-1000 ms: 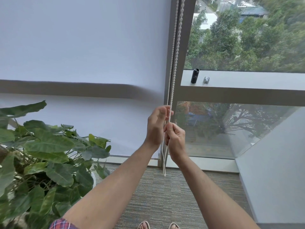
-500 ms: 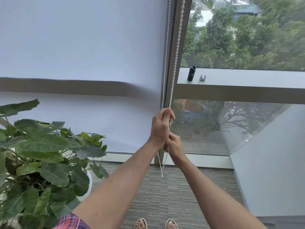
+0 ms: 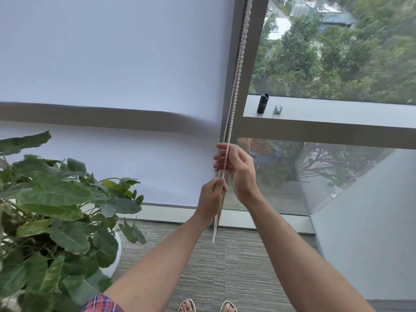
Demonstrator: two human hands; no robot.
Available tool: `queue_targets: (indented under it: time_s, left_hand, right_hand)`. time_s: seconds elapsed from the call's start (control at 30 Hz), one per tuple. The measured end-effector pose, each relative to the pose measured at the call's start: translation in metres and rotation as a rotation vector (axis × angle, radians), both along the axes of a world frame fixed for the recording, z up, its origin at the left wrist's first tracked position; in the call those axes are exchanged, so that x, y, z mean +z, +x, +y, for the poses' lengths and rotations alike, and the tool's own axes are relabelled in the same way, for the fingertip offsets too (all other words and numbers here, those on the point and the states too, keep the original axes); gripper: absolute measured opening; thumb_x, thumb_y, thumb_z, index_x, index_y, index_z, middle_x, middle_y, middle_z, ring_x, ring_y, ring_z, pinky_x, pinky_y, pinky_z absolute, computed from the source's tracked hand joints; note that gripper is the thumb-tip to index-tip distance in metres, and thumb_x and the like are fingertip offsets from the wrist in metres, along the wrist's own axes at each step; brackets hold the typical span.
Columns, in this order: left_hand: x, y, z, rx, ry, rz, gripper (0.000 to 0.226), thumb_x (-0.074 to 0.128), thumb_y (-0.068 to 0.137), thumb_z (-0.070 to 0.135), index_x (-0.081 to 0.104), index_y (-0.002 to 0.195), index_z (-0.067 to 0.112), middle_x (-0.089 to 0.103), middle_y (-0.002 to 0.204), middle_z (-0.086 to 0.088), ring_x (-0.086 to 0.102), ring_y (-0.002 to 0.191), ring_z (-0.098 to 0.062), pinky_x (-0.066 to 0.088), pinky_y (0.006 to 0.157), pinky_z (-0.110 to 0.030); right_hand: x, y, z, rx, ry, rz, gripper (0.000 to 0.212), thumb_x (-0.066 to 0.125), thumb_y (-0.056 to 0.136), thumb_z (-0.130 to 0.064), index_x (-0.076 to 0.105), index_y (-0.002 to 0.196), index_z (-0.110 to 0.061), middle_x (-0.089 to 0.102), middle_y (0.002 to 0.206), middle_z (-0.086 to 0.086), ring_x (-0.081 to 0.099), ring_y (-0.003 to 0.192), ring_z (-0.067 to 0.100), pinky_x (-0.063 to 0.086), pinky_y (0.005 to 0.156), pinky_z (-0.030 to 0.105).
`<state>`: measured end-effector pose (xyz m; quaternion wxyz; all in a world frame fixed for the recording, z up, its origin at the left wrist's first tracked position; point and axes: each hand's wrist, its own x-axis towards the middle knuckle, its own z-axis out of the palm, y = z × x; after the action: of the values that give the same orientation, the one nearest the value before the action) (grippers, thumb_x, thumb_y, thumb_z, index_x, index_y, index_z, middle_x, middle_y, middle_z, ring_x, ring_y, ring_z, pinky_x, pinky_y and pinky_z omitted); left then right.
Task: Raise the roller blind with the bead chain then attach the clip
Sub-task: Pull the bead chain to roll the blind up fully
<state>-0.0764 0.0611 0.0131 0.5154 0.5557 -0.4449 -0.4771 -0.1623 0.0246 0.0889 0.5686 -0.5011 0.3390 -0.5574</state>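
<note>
Head view — left hand (image 3: pixel 211 197) pinches bead chain (image 3: pixel 236 86); right hand (image 3: pixel 238 170) loose.

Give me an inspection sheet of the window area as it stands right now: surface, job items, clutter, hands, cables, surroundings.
Surface: grey window ledge to the right of the window post; striped carpet below.
Job items: roller blind down, its bottom bar near the floor; bead chain hanging along the post; small silver clip on the ledge, not attached.
Clutter: black cylinder upright on the ledge beside the clip.
Hands: left hand grips the chain low; right hand higher, fingers spread at the chain, not closed on it.
Cables: nothing seen apart from the chain.
Surroundings: potted plant at left, white wall at right, trees outside.
</note>
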Motion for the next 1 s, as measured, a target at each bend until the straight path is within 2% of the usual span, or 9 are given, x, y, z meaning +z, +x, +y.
queue_targets:
  time_s: [0.1,0.23,0.43,0.57,0.67,0.73,0.83,0.93,1.0]
  left_hand:
    - [0.000,-0.001,-0.001,0.003,0.006,-0.009,0.045,0.045,0.099,0.015,0.054,0.057,0.029,0.037,0.046,0.013,0.029,0.048,-0.009,0.026,0.045,-0.025]
    - [-0.001,-0.005,0.001,-0.058,0.007,-0.027,0.049,0.044,0.102,0.017,0.050,0.055,0.030,0.040,0.048,0.011,0.031,0.049,-0.009,0.026,0.047,-0.027]
    - [0.005,0.009,-0.005,-0.205,-0.035,-0.112,0.040,0.042,0.098,0.021,0.051,0.060,0.032,0.045,0.058,0.006,0.040,0.055,-0.009,0.032,0.056,-0.027]
    - [0.000,0.021,-0.003,-0.157,-0.029,-0.075,0.029,0.039,0.089,0.028,0.067,0.084,0.029,0.063,0.094,-0.007,0.058,0.083,-0.014,0.044,0.072,-0.023]
    - [0.009,0.025,-0.008,-0.059,-0.045,-0.004,0.033,0.038,0.087,0.032,0.069,0.094,0.025,0.063,0.109,-0.017,0.060,0.094,-0.019,0.046,0.080,-0.033]
    - [0.027,0.026,-0.016,-0.029,-0.100,0.020,0.037,0.036,0.091,0.034,0.071,0.095,0.020,0.069,0.105,-0.014,0.063,0.094,-0.019,0.047,0.081,-0.038]
    - [0.062,0.025,-0.024,-0.022,-0.211,0.129,0.037,0.037,0.096,0.033,0.072,0.090,0.023,0.073,0.089,0.004,0.065,0.087,-0.012,0.051,0.075,-0.029]
    - [0.085,0.020,-0.026,-0.095,-0.303,0.161,0.039,0.038,0.099,0.037,0.068,0.101,0.013,0.068,0.095,-0.010,0.064,0.090,-0.023,0.050,0.078,-0.033]
    - [0.089,0.017,-0.024,-0.184,-0.327,0.134,0.038,0.042,0.099,0.038,0.067,0.104,0.009,0.067,0.091,-0.010,0.064,0.085,-0.024,0.050,0.075,-0.034]
  right_hand:
    - [0.014,0.011,-0.001,-0.067,-0.062,0.038,0.033,0.042,0.103,-0.023,0.070,0.091,-0.012,0.043,0.059,-0.001,0.038,0.051,0.008,0.033,0.048,0.019]
    - [0.014,0.015,0.001,-0.175,-0.043,0.040,0.037,0.044,0.100,-0.026,0.063,0.070,-0.018,0.031,0.050,0.000,0.027,0.043,0.008,0.021,0.042,0.024]
    - [0.012,0.015,0.003,-0.186,-0.054,0.042,0.038,0.045,0.098,-0.025,0.060,0.063,-0.022,0.030,0.046,0.000,0.025,0.040,0.007,0.019,0.039,0.025]
    - [0.011,0.011,0.005,-0.187,-0.045,0.053,0.037,0.045,0.097,-0.025,0.058,0.063,-0.018,0.032,0.045,-0.002,0.026,0.038,0.007,0.021,0.038,0.023]
    - [0.008,0.012,0.005,-0.179,-0.044,0.052,0.037,0.045,0.098,-0.023,0.057,0.062,-0.018,0.035,0.042,-0.011,0.028,0.036,0.005,0.023,0.037,0.019]
    - [-0.005,0.014,0.010,-0.163,-0.006,0.048,0.040,0.045,0.098,-0.021,0.057,0.060,-0.021,0.040,0.042,-0.013,0.030,0.035,0.003,0.026,0.037,0.018]
    - [-0.039,0.014,0.024,-0.143,0.091,0.097,0.047,0.045,0.102,-0.021,0.059,0.057,-0.025,0.039,0.043,-0.013,0.030,0.038,0.004,0.026,0.038,0.020]
    - [-0.071,0.013,0.038,-0.123,0.185,0.133,0.049,0.045,0.104,-0.018,0.061,0.057,-0.024,0.036,0.044,-0.014,0.029,0.039,0.004,0.025,0.038,0.020]
    - [-0.083,0.011,0.043,-0.120,0.231,0.133,0.048,0.045,0.103,-0.016,0.059,0.058,-0.022,0.035,0.044,-0.013,0.028,0.039,0.003,0.023,0.037,0.019]
